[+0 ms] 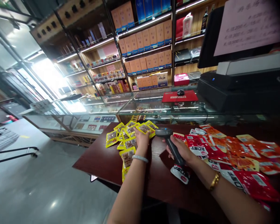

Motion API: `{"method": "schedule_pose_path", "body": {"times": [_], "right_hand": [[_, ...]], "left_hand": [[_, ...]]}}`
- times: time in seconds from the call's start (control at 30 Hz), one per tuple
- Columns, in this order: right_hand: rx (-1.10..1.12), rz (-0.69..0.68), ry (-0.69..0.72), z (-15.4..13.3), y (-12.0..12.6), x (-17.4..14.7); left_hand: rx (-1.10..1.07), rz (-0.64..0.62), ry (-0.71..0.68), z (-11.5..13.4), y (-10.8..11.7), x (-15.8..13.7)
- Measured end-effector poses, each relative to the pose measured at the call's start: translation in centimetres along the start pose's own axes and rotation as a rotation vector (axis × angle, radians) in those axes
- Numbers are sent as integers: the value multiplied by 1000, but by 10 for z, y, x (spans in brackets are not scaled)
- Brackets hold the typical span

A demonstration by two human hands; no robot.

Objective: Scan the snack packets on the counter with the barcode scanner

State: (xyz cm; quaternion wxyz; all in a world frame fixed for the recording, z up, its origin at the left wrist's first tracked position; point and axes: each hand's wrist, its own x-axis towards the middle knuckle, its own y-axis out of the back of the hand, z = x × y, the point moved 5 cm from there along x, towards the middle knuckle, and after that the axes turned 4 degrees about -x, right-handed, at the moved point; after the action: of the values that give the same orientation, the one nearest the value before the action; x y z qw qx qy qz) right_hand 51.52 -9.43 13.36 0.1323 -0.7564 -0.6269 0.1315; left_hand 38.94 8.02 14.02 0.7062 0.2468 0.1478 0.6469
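Note:
My right hand (180,149) is wrapped round the handle of a dark grey barcode scanner (174,147), its head pointing left with a small blue light on top. My left hand (142,140) has its fingers on a yellow snack packet (144,128) at the top of the pile; its fingertips are partly hidden. More yellow snack packets (130,143) lie loosely heaped around that hand. Just below the scanner, a red and white packet (180,173) rests on the dark brown table (102,158).
Red and orange snack packets (224,152) spread over the table's right side. Behind stands a glass display counter (140,107) with a red mat (189,95) and a mouse (180,92). A monitor (210,37) is at the right, a shopping cart (4,143) at the left.

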Motion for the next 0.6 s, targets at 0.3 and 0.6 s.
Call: {"method": "schedule_pose_path", "body": {"times": [0.3, 0.6], "right_hand": [[36, 28, 19, -6, 10, 1], [34, 57, 38, -8, 17, 3]], "left_hand": [[408, -111, 22, 18, -22, 5], [591, -119, -80, 31, -46, 0]]}}
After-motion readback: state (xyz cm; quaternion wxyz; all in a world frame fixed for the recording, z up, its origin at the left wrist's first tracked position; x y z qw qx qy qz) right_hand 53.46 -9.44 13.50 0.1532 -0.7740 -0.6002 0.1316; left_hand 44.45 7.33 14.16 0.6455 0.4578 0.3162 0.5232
